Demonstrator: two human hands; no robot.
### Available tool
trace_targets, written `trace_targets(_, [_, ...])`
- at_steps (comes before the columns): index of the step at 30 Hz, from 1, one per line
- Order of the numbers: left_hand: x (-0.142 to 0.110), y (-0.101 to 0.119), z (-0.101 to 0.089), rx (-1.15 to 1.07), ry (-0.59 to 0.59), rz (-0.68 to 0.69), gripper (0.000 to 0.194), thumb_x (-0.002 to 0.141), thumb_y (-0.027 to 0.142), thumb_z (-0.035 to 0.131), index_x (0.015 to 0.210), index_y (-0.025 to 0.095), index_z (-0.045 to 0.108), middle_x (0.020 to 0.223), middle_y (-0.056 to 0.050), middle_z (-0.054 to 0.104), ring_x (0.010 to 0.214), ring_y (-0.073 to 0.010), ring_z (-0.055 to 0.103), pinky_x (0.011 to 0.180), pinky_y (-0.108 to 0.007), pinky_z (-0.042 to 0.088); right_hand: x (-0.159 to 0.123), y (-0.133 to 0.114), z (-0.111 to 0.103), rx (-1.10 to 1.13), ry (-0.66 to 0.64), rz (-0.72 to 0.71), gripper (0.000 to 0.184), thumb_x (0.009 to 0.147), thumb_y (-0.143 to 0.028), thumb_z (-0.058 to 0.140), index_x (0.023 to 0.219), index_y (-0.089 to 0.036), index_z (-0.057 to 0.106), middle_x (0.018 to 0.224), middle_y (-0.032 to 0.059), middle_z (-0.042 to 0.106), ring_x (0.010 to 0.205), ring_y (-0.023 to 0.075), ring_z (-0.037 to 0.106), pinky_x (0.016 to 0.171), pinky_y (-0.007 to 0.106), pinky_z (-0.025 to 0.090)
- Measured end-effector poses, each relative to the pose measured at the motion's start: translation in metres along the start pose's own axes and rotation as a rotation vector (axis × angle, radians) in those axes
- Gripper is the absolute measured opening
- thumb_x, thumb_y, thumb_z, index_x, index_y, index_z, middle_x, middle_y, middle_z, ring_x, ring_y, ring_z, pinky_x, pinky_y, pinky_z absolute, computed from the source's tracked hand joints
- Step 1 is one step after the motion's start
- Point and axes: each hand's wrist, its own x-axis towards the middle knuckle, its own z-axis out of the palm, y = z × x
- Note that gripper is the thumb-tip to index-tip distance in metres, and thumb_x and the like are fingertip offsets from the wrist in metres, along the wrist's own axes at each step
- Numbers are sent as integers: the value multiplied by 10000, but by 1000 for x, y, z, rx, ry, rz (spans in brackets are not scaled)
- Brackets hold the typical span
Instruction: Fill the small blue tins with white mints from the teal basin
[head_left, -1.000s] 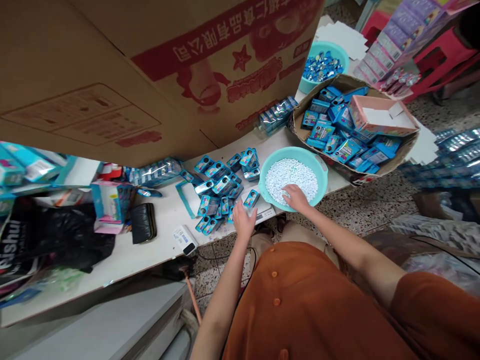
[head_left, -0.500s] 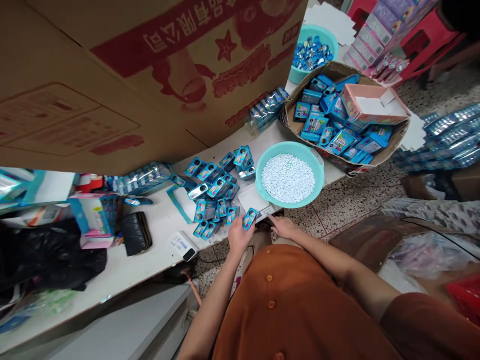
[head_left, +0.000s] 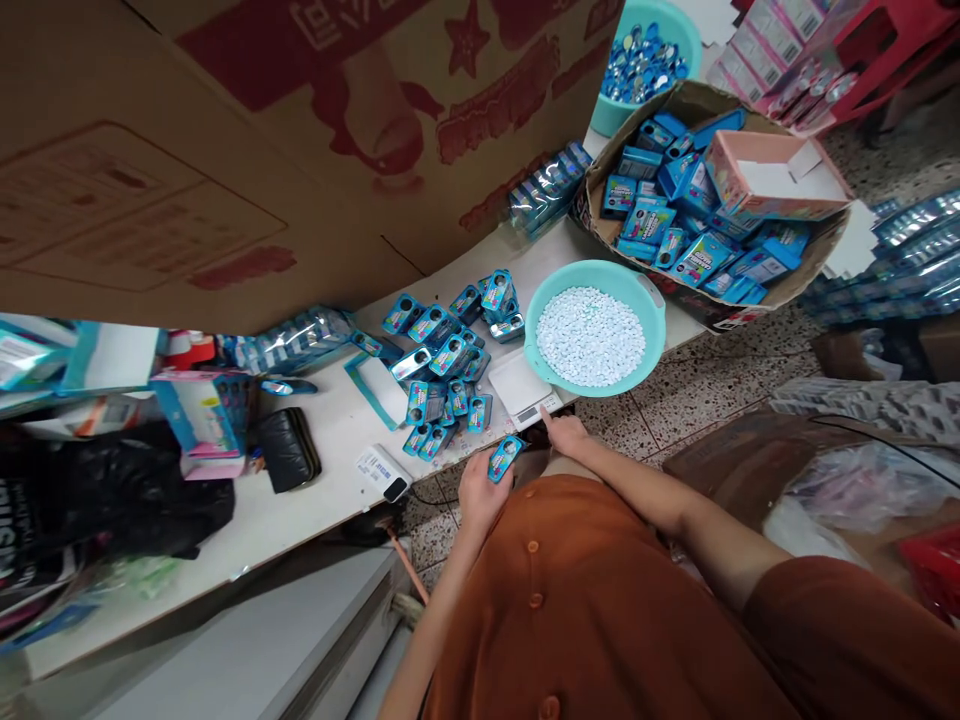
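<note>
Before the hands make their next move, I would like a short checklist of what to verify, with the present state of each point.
1. Blue box gripped by the left hand: ok.
2. Right hand at the scale: ok, a finger is at its front edge; pressing, cannot tell.
3. Display readable: cannot tell, too small.
4. Loose blue boxes off the scale: ok, they lie beside it.
5. Basin within the table edge: not ok, its rim juts past in this view.
</note>
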Motion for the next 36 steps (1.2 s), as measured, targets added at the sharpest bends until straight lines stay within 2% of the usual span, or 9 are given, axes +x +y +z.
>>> trace_targets(3, [0,-2,-1,-1,8,15,337,784,326,596,1087,184,565,1014,-96,631,968,-252,580,854,-386,484,2,-5,-2,-3,-23,18,683,846,-184,392,1463,-107,109,1038,185,661,929,263,635,770,370,465])
trace_targets(11, [-5,-12,-3,-5,26,39,350,791,349,590,1103,192,565,1010,-95,629,977,-257,582,862,-389,483,-1,-15,1,-10,38,74,662,871,-288,393,1454,-90,148,1064,214,640,953,273,626,778,379,463])
trace_targets(20, [-8,-21,-8,-15,22,65,359,783,339,600,1110,194,569,1009,-96,631,971,-257,584,867,-396,480,-2,-12,1,-7,72,83,670,885,-360,393,1458,-122,141,1106,192,629,976,268,613,784,365,462])
trace_targets(23, [-9,-23,-8,-21,25,59,369,777,338,605,1114,193,570,1019,-102,632,976,-259,583,869,-401,479,2,-12,3,-25,59,79,647,882,-289,386,1456,-101,153,1069,196,645,958,273,622,783,371,464])
trace_targets(26, [-8,-23,-8,-13,23,58,374,773,337,607,1116,193,569,1023,-105,632,976,-261,582,867,-403,481,9,-14,2,-45,-15,83,679,843,-171,405,1457,-75,131,1014,190,669,926,268,638,779,369,472])
trace_targets(28, [-7,-22,-8,-11,18,60,366,776,338,604,1111,196,568,1013,-99,634,963,-258,586,858,-396,485,13,-16,-1,-46,-43,77,704,820,-156,431,1451,-52,136,1007,196,672,931,271,641,774,368,481])
trace_targets(33, [-5,-16,-8,-23,34,75,360,772,318,603,1107,191,563,996,-95,634,952,-251,586,851,-383,489,10,-17,-8,-37,8,79,672,857,-313,432,1431,-48,202,1069,202,654,994,264,621,801,354,479])
trace_targets(36, [-5,-15,-6,-33,29,73,360,774,322,603,1107,193,559,1004,-97,629,965,-251,581,850,-379,490,-2,-14,-7,-20,71,61,573,883,-357,406,1375,-83,306,1079,186,650,1000,260,616,806,344,467])
